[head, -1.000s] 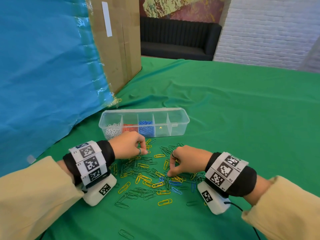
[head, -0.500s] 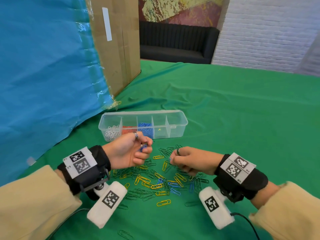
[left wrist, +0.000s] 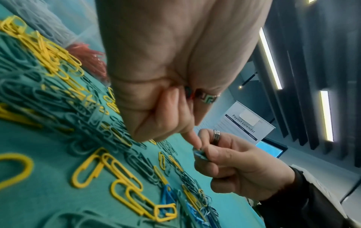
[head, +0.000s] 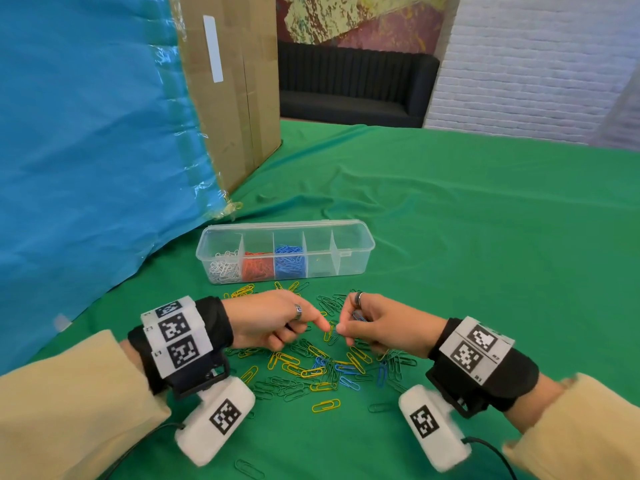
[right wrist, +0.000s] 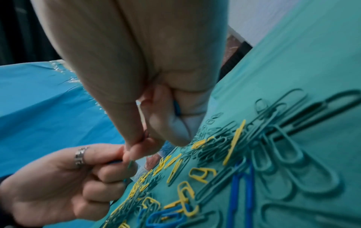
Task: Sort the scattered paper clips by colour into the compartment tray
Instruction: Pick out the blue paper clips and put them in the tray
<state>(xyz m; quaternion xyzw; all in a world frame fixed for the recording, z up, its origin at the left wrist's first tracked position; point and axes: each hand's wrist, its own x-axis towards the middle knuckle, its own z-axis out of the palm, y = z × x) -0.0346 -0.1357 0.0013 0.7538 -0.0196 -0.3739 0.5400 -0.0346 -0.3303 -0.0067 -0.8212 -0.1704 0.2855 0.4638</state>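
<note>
- Both hands meet over the scattered paper clips (head: 322, 367) on the green desk (head: 485, 237), fingertips nearly touching.
- Right hand (head: 381, 329) curls round a small bunch of blue clips (left wrist: 199, 153), pinched between thumb and fingers.
- Left hand (head: 273, 320) has its index finger stretched toward that bunch, the others curled in; whether it grips anything I cannot tell.
- The compartment tray (head: 353, 261) sits just beyond the pile: white, red and blue clips fill its three left compartments.

White brick wall (head: 519, 64) — black sofa (head: 353, 88) (mottled mural (head: 363, 19) above).
</note>
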